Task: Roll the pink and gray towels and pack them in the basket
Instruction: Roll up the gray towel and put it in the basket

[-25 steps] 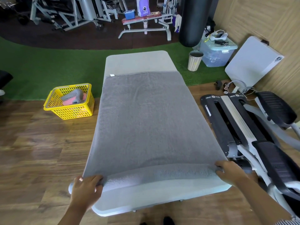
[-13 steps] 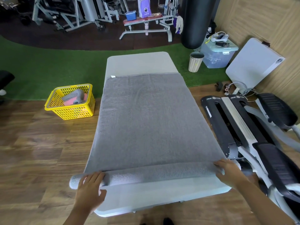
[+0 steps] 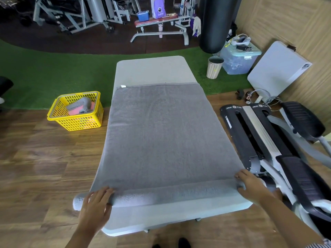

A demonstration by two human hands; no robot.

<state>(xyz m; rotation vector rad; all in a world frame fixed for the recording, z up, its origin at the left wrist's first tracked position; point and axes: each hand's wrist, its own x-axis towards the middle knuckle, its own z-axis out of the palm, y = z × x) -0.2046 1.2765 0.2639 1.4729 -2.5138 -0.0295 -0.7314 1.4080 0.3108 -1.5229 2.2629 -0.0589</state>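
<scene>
A large gray towel [image 3: 157, 133] lies flat along a pale table [image 3: 152, 70], and its near end is wound into a thin roll [image 3: 161, 195] across the table's width. My left hand [image 3: 96, 206] rests palm-down with spread fingers on the roll's left end, which sticks out past the table edge. At the right end, my right hand [image 3: 250, 185] presses on the roll. A yellow basket [image 3: 75, 120] stands on the floor to the left. It holds a rolled gray towel [image 3: 79, 104] and a rolled pink towel [image 3: 78, 111].
A black and silver exercise machine [image 3: 268, 140] stands close along the table's right side. Beyond it are a white folded panel [image 3: 277, 70], a clear storage bin [image 3: 238, 58], a small waste bin [image 3: 215, 67] and a black punching bag [image 3: 215, 24]. Gym benches stand at the back.
Both hands have pushed the roll forward along the table. The roll has grown thicker, and its left end now pokes out past the table edge.
</scene>
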